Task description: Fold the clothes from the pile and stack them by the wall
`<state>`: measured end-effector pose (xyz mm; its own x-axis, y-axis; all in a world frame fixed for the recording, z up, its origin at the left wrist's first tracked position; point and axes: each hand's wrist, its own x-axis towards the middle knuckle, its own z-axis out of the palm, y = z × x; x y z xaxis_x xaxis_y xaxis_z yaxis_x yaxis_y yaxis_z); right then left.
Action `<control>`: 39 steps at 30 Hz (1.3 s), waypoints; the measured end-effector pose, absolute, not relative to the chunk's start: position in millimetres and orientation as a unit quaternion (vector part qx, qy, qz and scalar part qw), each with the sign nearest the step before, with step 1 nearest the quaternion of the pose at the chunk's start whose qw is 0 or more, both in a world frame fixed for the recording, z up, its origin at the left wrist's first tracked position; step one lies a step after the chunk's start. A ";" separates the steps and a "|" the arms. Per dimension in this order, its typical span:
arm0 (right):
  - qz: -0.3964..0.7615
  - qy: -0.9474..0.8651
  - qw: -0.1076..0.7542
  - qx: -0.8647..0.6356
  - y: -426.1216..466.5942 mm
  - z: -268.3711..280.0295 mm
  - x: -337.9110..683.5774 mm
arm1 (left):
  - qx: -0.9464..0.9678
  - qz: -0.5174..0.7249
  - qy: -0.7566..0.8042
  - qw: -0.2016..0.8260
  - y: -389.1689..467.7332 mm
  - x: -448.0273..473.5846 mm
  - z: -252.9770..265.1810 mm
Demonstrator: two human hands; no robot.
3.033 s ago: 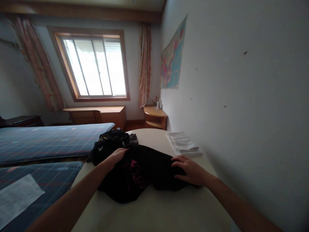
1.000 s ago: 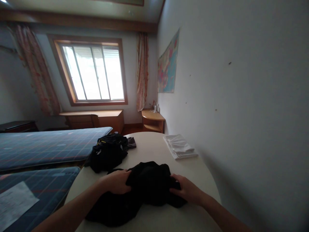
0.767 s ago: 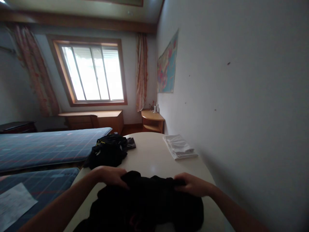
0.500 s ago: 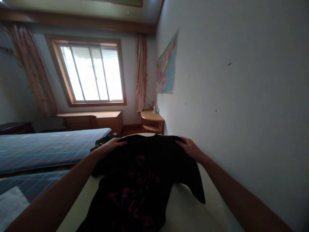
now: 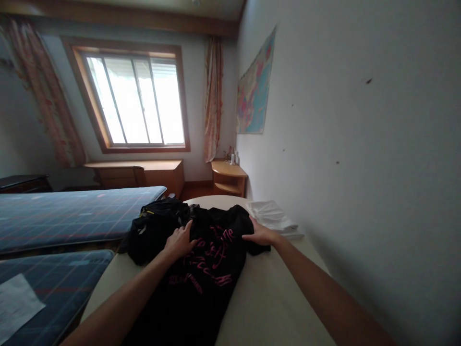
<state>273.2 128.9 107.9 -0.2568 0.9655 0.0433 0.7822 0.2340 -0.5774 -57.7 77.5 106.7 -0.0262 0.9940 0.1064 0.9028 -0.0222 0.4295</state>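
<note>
A black T-shirt [image 5: 212, 298] with pink lettering lies spread on a cream-coloured tabletop [image 5: 266, 298], its collar end away from me. My left hand [image 5: 180, 241] rests on the shirt's left shoulder area, thumb and fingers apart. Against the opposite shoulder is my right hand [image 5: 261, 233], its thumb stretched over the fabric and apart from the fingers; a sleeve hangs beneath it. Beside my left hand sits a dark heap of cloth [image 5: 151, 233] with a small yellow detail. Folded white cloth [image 5: 272, 215] lies just beyond my right hand.
Blue checked mattresses [image 5: 72, 211] stand at the left, with a paper sheet [image 5: 19, 305] on the nearer one. The white wall [image 5: 345, 202] runs close along the right side. A wooden corner shelf [image 5: 228, 169] and a low desk [image 5: 162, 166] are beyond the table.
The shirt, held up by its shoulders before, has come down onto the table. Both hands have moved lower and closer together, and their fingers have spread. The white cloth has come into view.
</note>
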 end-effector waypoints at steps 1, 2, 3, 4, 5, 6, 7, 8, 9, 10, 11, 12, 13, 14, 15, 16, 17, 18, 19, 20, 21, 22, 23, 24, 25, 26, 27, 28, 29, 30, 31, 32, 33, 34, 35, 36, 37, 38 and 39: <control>0.196 -0.766 0.159 -0.590 123.2 101.2 270.4 | 0.711 0.161 0.680 0.081 75.4 -57.7 102.3; 0.166 -0.769 0.122 -0.606 117.5 96.4 266.7 | 0.729 0.135 0.669 0.053 74.4 -57.3 99.7; 0.136 -0.768 0.097 -0.618 112.3 93.3 262.4 | 0.742 0.122 0.658 0.040 74.4 -56.6 98.6; 0.113 -0.766 0.086 -0.626 107.9 91.7 257.7 | 0.748 0.124 0.651 0.043 75.2 -55.7 99.0; 0.100 -0.765 0.082 -0.631 104.9 91.5 253.1 | 0.749 0.130 0.648 0.049 76.9 -55.0 100.7; 0.095 -0.764 0.082 -0.633 103.7 92.7 248.7 | 0.749 0.139 0.646 0.050 79.5 -54.7 103.7; 0.095 -0.763 0.083 -0.634 104.5 95.5 245.0 | 0.746 0.152 0.646 0.049 83.0 -55.3 107.9; 0.092 -0.762 0.086 -0.635 107.4 100.3 242.1 | 0.741 0.170 0.648 0.046 87.4 -56.9 113.1; 0.087 -0.759 0.094 -0.638 112.5 107.0 239.9 | 0.732 0.193 0.652 0.041 92.9 -59.8 119.3; 0.080 -0.756 0.108 -0.641 119.4 115.7 238.6 | 0.718 0.220 0.660 0.033 99.3 -63.8 126.0; 0.070 -0.752 0.127 -0.644 127.6 125.9 237.9 | 0.700 0.247 0.669 0.024 106.3 -68.7 132.8; 0.057 -0.747 0.149 -0.645 136.6 137.1 237.9 | 0.681 0.273 0.680 0.016 113.5 -74.0 139.1; 0.044 -0.742 0.174 -0.646 145.6 148.3 238.2 | 0.661 0.295 0.690 0.009 120.4 -79.3 144.4; 0.030 -0.738 0.199 -0.644 153.7 158.4 238.8 | 0.644 0.312 0.699 0.004 126.3 -83.9 148.2; 0.018 -0.739 0.220 -0.637 160.2 166.3 239.3 | 0.630 0.323 0.706 0.003 130.7 -87.4 150.1; 0.010 -0.741 0.235 -0.629 164.5 171.2 239.7 | 0.621 0.330 0.711 0.003 132.9 -89.6 150.0; 0.006 -0.744 0.244 -0.621 166.0 172.6 239.7 | 0.616 0.333 0.714 0.003 132.7 -90.3 148.0; 0.008 -0.750 0.246 -0.615 164.5 170.4 239.2 | 0.614 0.336 0.714 0.003 129.9 -89.6 144.5; 0.013 -0.755 0.241 -0.610 160.1 164.8 238.1 | 0.617 0.336 0.711 0.000 124.5 -87.9 140.0; 0.021 -0.759 0.232 -0.609 152.8 156.7 236.4 | 0.626 0.333 0.705 -0.007 116.9 -85.5 135.1; 0.031 -0.762 0.220 -0.609 143.1 146.8 234.2 | 0.637 0.325 0.698 -0.017 107.5 -83.1 130.2; 0.039 -0.762 0.207 -0.612 131.5 136.1 231.4 | 0.649 0.312 0.693 -0.029 97.0 -80.9 125.9; 0.047 -0.762 0.194 -0.616 118.6 125.5 228.3 | 0.661 0.291 0.690 -0.043 86.0 -79.3 122.3; 0.055 -0.762 0.179 -0.620 104.9 115.6 224.8 | 0.670 0.266 0.691 -0.056 75.1 -78.7 119.5; 0.069 -0.762 0.154 -0.625 91.0 106.8 221.0 | 0.673 0.239 0.696 -0.068 64.9 -79.0 117.4; 0.080 -0.769 0.134 -0.620 77.3 99.3 217.1 | 0.671 0.213 0.706 -0.077 55.7 -80.3 115.7; 0.089 -0.776 0.119 -0.613 64.1 93.1 213.1 | 0.667 0.186 0.716 -0.086 48.0 -82.3 114.1; 0.092 -0.783 0.111 -0.604 52.0 88.1 209.1 | 0.661 0.161 0.727 -0.095 41.8 -84.8 112.4; 0.094 -0.790 0.108 -0.595 41.0 84.1 205.1 | 0.652 0.137 0.739 -0.101 37.1 -87.6 110.5; 0.097 -0.796 0.108 -0.588 31.3 81.2 201.2 | 0.643 0.115 0.750 -0.103 33.9 -90.2 108.4; 0.100 -0.801 0.109 -0.580 23.2 79.3 197.7 | 0.637 0.097 0.758 -0.102 32.1 -92.7 106.1; 0.104 -0.804 0.111 -0.575 16.9 78.5 194.9 | 0.635 0.086 0.762 -0.094 31.4 -95.0 103.8; 0.107 -0.805 0.111 -0.573 12.4 78.9 193.1 | 0.636 0.084 0.764 -0.077 31.6 -97.0 101.8; 0.109 -0.803 0.111 -0.575 9.9 80.6 192.9 | 0.638 0.089 0.763 -0.052 32.6 -98.8 100.1; 0.112 -0.797 0.109 -0.584 9.6 83.7 194.6 | 0.640 0.100 0.761 -0.025 34.1 -100.6 98.9; 0.114 -0.786 0.108 -0.598 11.5 88.2 198.6 | 0.642 0.111 0.759 0.000 35.9 -102.4 98.3; 0.114 -0.772 0.111 -0.616 15.7 93.8 205.1 | 0.643 0.123 0.756 0.020 37.8 -104.3 98.2; 0.110 -0.755 0.118 -0.636 21.7 100.3 213.9 | 0.643 0.135 0.753 0.031 39.7 -106.0 98.5; 0.100 -0.736 0.134 -0.655 29.3 107.1 224.8 | 0.643 0.148 0.751 0.035 41.4 -107.5 99.0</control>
<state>224.8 29.3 107.1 -0.1049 0.9923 0.0659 0.9385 0.1207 -0.3234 -107.5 41.4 99.0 -0.1715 0.9754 0.1382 0.9550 0.1301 0.2666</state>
